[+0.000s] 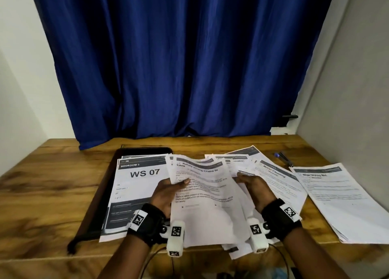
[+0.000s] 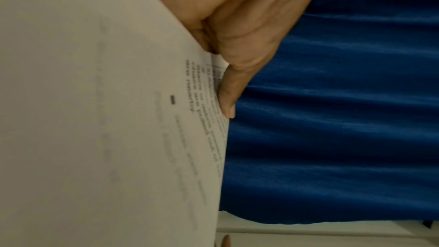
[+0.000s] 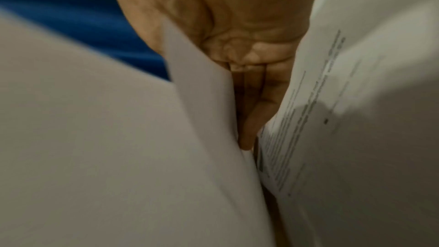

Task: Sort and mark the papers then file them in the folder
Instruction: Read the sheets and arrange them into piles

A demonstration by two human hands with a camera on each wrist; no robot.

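Both hands hold a loose sheaf of printed papers (image 1: 207,196) just above the table, its top sheet headed "Return Dining Chairs to Table". My left hand (image 1: 179,183) grips the sheaf's left edge, with the thumb (image 2: 228,97) pressed on the printed face of the top sheet (image 2: 118,119). At the sheaf's right side my right hand (image 1: 244,178) holds on, its fingers (image 3: 251,110) slid between a blank-backed sheet (image 3: 118,138) and a printed one (image 3: 332,119). A dark folder (image 1: 99,196) lies open at the left with a "WS 07" sheet (image 1: 139,184) on it.
More sheets lie fanned on the wooden table (image 1: 52,194): "Mirror Cleaning" (image 1: 280,182) right of my hands and a "Wipe Drying Mat" stack (image 1: 336,201) at the right edge. Pens (image 1: 284,157) lie behind them. A blue curtain (image 1: 189,57) hangs at the back.
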